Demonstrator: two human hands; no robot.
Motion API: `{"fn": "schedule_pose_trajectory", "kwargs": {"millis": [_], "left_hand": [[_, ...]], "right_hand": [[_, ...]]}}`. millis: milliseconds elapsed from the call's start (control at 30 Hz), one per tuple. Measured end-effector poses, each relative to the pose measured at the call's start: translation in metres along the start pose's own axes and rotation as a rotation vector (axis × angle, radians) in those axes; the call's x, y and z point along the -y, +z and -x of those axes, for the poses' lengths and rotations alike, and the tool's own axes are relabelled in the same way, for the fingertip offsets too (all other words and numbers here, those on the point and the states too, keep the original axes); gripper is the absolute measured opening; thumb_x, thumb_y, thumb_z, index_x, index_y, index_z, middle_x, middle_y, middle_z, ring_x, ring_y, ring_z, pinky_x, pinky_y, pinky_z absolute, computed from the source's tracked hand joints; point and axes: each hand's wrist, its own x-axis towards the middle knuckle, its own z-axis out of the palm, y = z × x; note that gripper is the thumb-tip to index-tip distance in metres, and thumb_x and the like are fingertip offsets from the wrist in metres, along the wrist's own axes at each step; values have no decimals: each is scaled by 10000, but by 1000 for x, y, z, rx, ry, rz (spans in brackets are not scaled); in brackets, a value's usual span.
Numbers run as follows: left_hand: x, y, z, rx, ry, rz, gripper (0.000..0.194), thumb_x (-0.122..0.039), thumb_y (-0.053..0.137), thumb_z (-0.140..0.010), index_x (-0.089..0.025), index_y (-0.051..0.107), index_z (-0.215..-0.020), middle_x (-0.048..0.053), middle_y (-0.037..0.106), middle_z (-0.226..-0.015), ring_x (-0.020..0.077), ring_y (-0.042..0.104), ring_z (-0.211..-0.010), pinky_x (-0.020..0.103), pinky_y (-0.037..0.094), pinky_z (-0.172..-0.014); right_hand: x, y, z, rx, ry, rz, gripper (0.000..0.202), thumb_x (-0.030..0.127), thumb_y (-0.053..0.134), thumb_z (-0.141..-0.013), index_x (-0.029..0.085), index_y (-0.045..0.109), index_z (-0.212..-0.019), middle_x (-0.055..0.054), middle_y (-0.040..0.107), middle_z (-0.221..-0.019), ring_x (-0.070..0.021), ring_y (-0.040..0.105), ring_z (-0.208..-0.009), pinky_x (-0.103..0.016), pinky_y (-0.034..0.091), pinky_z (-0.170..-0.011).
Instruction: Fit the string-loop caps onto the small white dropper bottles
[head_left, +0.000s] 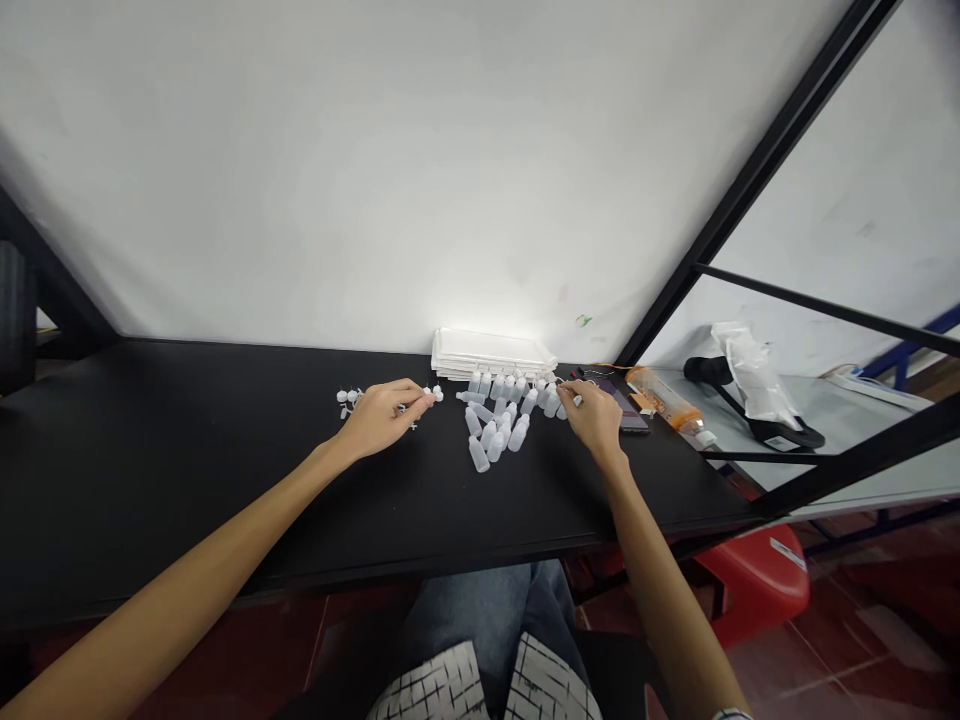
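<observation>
Several small translucent bottles [478, 455] lie and stand in a cluster on the black table [225, 440]. My left hand [386, 415] is left of them, thumb and fingers pinched together beside small white caps [438, 394]; what lies between the fingertips is too small to tell. More white caps [343, 397] sit to the left, partly behind that hand. At the right edge of the cluster is my right hand [592, 412], its fingers bent together by the standing bottles. Whatever it may hold is hidden.
A stack of white trays [491, 352] stands against the wall behind the bottles. Right of my right hand are a dark phone [630, 413] and an orange-labelled bottle [667, 402]. A black frame post [701, 240] rises at the right.
</observation>
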Motion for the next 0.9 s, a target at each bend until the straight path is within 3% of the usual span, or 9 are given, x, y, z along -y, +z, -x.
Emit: {"fn": "schedule_pose_trajectory", "kwargs": {"millis": [333, 900], "left_hand": [[-2, -1, 0, 8, -18, -4, 409, -421, 462, -941, -156, 708, -750, 53, 686, -818, 123, 594, -643, 212, 453, -525], [-2, -1, 0, -1, 13, -23, 424, -423, 455, -947, -156, 707, -735, 55, 686, -802, 116, 584, -618, 210, 448, -517]], "right_hand": [[-4, 1, 2, 13, -23, 62, 222, 284, 548, -903, 204, 751, -941, -54, 743, -961, -194, 639, -843, -247, 316, -602], [0, -2, 5, -38, 35, 172, 270, 350, 540, -881, 189, 739, -967, -65, 707, -819, -169, 587, -700, -267, 210, -549]]}}
